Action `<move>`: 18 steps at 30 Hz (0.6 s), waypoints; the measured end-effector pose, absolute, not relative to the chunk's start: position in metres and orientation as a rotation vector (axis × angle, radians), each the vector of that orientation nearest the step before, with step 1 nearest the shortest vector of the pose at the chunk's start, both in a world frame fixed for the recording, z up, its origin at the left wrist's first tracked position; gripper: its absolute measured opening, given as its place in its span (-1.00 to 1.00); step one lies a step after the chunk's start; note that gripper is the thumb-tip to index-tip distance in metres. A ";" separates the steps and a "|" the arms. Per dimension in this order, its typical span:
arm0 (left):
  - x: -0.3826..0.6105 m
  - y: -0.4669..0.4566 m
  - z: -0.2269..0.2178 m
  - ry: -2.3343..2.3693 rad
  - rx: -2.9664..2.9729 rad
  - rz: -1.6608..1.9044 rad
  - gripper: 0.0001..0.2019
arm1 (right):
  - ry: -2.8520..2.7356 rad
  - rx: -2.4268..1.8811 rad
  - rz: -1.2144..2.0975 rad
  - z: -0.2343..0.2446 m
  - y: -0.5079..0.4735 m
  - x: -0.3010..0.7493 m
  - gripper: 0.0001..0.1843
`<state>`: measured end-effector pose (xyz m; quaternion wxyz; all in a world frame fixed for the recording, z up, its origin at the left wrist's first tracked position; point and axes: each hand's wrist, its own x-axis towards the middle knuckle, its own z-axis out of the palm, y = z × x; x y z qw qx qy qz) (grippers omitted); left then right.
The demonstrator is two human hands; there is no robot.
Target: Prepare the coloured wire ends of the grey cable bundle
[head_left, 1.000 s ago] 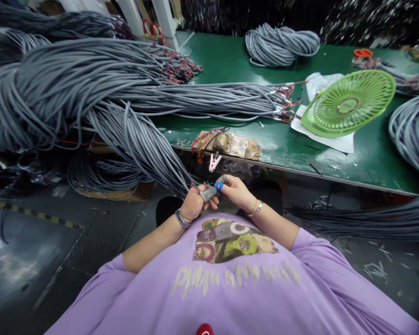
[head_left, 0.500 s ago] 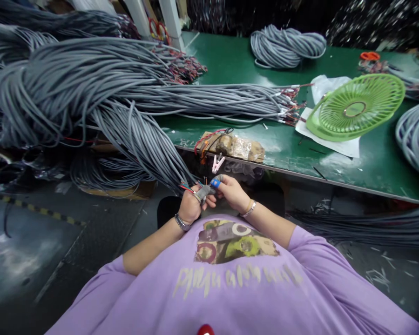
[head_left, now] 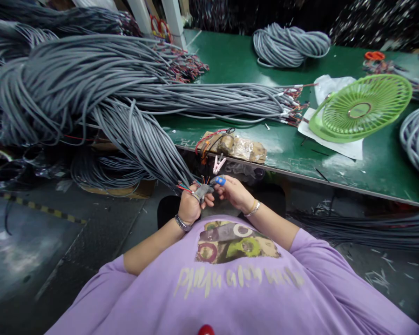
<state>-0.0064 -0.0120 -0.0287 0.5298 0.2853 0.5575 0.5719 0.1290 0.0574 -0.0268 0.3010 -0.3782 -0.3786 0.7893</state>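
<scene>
Wires: just in front of the shirt, at about seven o'clock from the peg; red, teal and orange ends already stick out, spread apart, so this handful looks partway done.
Left hand: clamped on the wires.
Right hand: at three o'clock of them, fingertips drawn close; whether a strand is pinched, I cannot tell.
Hanging cables: ten o'clock from the hands; how many are left is hidden.
Table bundle: one o'clock, its ends bared and white-banded, seemingly further along.
</scene>
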 end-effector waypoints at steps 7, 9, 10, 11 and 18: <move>-0.009 -0.011 -0.023 1.311 0.713 1.366 -0.66 | -0.877 -0.963 2.128 -0.028 0.066 0.129 -0.52; -0.011 -0.008 -0.016 1.277 0.718 1.335 -0.65 | -0.827 -0.981 2.152 -0.028 0.074 0.129 -0.49; -0.011 -0.007 -0.012 1.250 0.720 1.312 -0.64 | -0.828 -0.990 2.160 -0.027 0.078 0.129 -0.47; -0.011 -0.004 -0.008 1.218 0.723 1.287 -0.63 | -0.842 -0.990 2.165 -0.026 0.082 0.129 -0.45; -0.007 0.009 0.003 1.075 0.694 1.215 -0.63 | -0.981 -0.790 2.080 -0.023 0.094 0.117 -0.38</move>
